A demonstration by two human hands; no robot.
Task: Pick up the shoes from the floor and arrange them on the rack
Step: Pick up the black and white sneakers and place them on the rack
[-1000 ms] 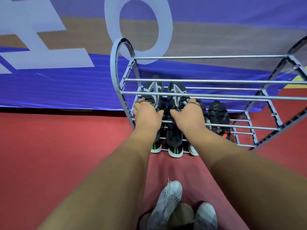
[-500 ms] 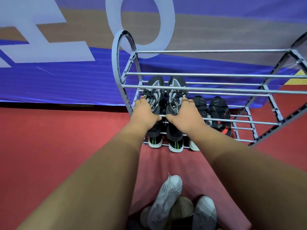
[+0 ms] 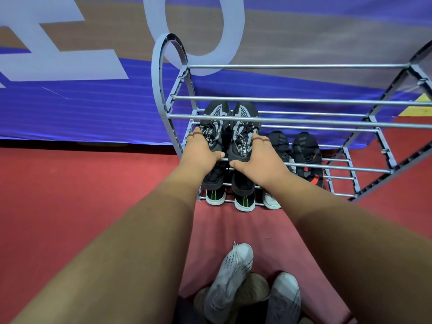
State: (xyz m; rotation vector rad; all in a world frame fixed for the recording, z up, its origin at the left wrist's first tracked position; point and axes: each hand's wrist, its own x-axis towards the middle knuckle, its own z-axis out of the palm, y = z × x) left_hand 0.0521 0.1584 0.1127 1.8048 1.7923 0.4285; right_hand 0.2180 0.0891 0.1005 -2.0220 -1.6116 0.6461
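A grey metal shoe rack (image 3: 292, 120) stands against a blue banner wall. A pair of black-and-grey patterned sneakers lies on its middle tier at the left end, toes toward the wall. My left hand (image 3: 201, 155) grips the left sneaker (image 3: 214, 127) at its heel side. My right hand (image 3: 257, 160) grips the right sneaker (image 3: 244, 127) the same way. Below them, on the lowest tier, sits a black pair with green heel stripes (image 3: 243, 199). A black pair with a red heel mark (image 3: 306, 153) rests to the right.
Red carpet floor (image 3: 70, 195) spreads around the rack. Two grey-white sneakers (image 3: 231, 274) show at the bottom edge, near my body. The rack's top tier bars (image 3: 304, 99) and its right half hold nothing. A white shoe heel (image 3: 271, 202) pokes out on the lowest tier.
Both hands have pushed the patterned sneakers a little deeper onto the middle tier, toward the wall. The view has shifted slightly downward.
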